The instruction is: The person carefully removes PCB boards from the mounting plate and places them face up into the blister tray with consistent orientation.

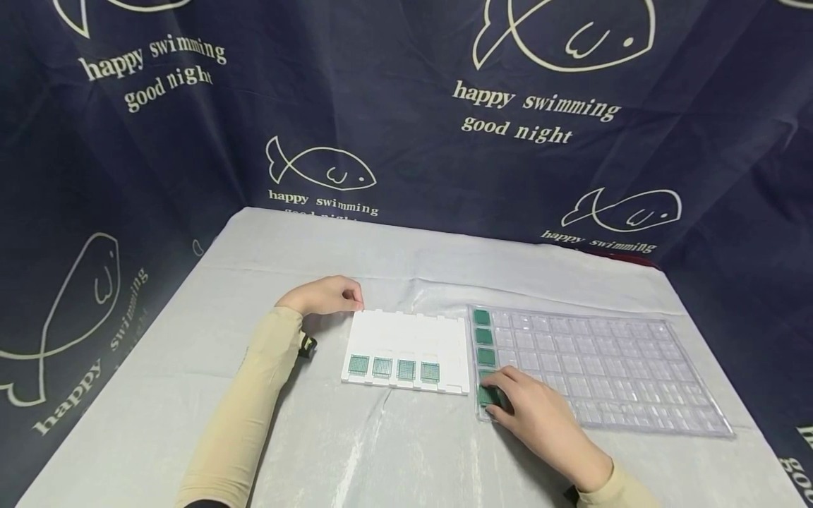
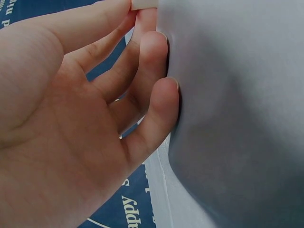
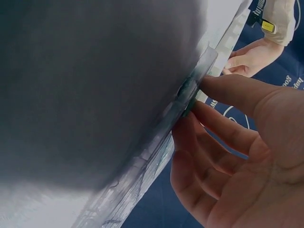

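Observation:
My left hand [image 1: 327, 295] pinches the far left corner of a white plate [image 1: 396, 331] between thumb and fingertips; in the left wrist view only a bit of that white corner [image 2: 143, 4] shows. Several small green perforated circuit boards [image 1: 406, 370] lie in a row along the plate's near side. At the near left corner of a clear plastic compartment tray [image 1: 597, 384], my right hand [image 1: 540, 416] has thumb and index finger around a green circuit board [image 1: 486, 396]. In the right wrist view the green edge [image 3: 188, 108] shows at the fingertips, partly hidden.
More green boards [image 1: 484, 336] fill the tray's left column, behind the right hand. The clear tray stands close to the white plate's right side. A pale cloth [image 1: 305, 437] covers the table, and a dark blue printed curtain [image 1: 406, 92] hangs behind it.

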`<act>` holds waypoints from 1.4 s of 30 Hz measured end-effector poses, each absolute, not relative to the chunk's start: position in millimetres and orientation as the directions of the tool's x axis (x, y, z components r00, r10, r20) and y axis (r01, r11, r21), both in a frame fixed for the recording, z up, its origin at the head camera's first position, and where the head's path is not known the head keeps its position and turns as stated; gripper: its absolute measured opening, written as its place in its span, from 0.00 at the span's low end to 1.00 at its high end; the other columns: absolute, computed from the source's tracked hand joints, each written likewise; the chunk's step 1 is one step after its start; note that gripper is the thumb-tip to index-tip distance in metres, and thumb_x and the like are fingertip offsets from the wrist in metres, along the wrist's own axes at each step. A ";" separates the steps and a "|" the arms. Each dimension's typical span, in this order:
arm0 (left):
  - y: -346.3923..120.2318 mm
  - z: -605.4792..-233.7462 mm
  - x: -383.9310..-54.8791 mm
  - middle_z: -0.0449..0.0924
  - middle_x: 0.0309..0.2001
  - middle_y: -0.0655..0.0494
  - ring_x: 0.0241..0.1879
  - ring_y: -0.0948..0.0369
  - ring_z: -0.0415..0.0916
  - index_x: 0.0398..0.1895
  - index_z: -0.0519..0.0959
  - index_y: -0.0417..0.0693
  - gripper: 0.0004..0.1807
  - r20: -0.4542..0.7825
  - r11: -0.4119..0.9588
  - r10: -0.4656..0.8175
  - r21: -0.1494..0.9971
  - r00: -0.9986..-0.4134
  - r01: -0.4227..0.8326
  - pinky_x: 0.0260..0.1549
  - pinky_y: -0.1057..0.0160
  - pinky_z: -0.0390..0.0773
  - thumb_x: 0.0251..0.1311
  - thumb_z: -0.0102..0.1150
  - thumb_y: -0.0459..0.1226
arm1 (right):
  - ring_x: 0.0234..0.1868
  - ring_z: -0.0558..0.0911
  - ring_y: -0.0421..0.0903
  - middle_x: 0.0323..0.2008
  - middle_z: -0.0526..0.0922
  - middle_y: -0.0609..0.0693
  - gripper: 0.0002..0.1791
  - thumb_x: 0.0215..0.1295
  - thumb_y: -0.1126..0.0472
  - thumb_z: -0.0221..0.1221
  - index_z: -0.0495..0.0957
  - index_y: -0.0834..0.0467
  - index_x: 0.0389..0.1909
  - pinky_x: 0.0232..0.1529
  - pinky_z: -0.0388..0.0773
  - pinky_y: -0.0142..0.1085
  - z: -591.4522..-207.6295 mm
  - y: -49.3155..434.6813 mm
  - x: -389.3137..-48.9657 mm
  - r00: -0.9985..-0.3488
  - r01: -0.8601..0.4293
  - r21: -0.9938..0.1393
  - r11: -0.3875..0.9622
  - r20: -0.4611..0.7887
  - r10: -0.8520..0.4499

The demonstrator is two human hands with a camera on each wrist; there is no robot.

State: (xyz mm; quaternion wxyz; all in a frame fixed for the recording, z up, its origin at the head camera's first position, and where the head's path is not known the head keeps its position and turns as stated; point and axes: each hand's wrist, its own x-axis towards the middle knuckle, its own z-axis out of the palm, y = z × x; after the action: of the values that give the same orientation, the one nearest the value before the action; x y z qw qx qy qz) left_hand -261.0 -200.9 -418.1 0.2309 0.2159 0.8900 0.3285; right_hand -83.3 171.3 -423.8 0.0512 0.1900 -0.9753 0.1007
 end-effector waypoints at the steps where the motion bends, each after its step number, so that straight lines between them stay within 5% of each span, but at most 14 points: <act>1: -200.7 -418.4 -261.0 0.83 0.42 0.54 0.46 0.57 0.73 0.38 0.83 0.48 0.06 -0.269 0.691 0.537 0.685 -0.800 0.234 0.53 0.55 0.70 0.70 0.58 0.37 | 0.43 0.87 0.42 0.44 0.85 0.40 0.20 0.50 0.57 0.77 0.84 0.48 0.45 0.38 0.83 0.38 -423.9 171.5 -83.2 -0.922 -0.383 -0.177 0.907 0.141 -0.362; 17: -200.0 -420.5 -260.4 0.83 0.48 0.53 0.52 0.55 0.74 0.38 0.83 0.50 0.04 -0.276 0.699 0.532 0.677 -0.801 0.231 0.63 0.46 0.69 0.69 0.60 0.38 | 0.42 0.87 0.42 0.44 0.85 0.40 0.20 0.51 0.57 0.77 0.84 0.49 0.46 0.38 0.83 0.38 -425.5 173.1 -82.2 -0.915 -0.398 -0.170 0.902 0.145 -0.376; 42: -200.4 -416.2 -260.3 0.84 0.50 0.51 0.55 0.52 0.75 0.39 0.83 0.48 0.05 -0.273 0.698 0.524 0.681 -0.807 0.222 0.67 0.44 0.68 0.69 0.59 0.38 | 0.40 0.86 0.40 0.43 0.85 0.41 0.20 0.51 0.57 0.77 0.84 0.50 0.46 0.34 0.81 0.34 -421.6 175.2 -81.1 -0.916 -0.397 -0.164 0.903 0.133 -0.378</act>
State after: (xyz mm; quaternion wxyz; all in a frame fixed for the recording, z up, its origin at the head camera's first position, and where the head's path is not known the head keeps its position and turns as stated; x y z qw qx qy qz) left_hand -260.3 -200.4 -416.2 0.2299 0.2090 0.8923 0.3275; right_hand -81.1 175.2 -421.6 0.0492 0.1989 -0.9742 0.0942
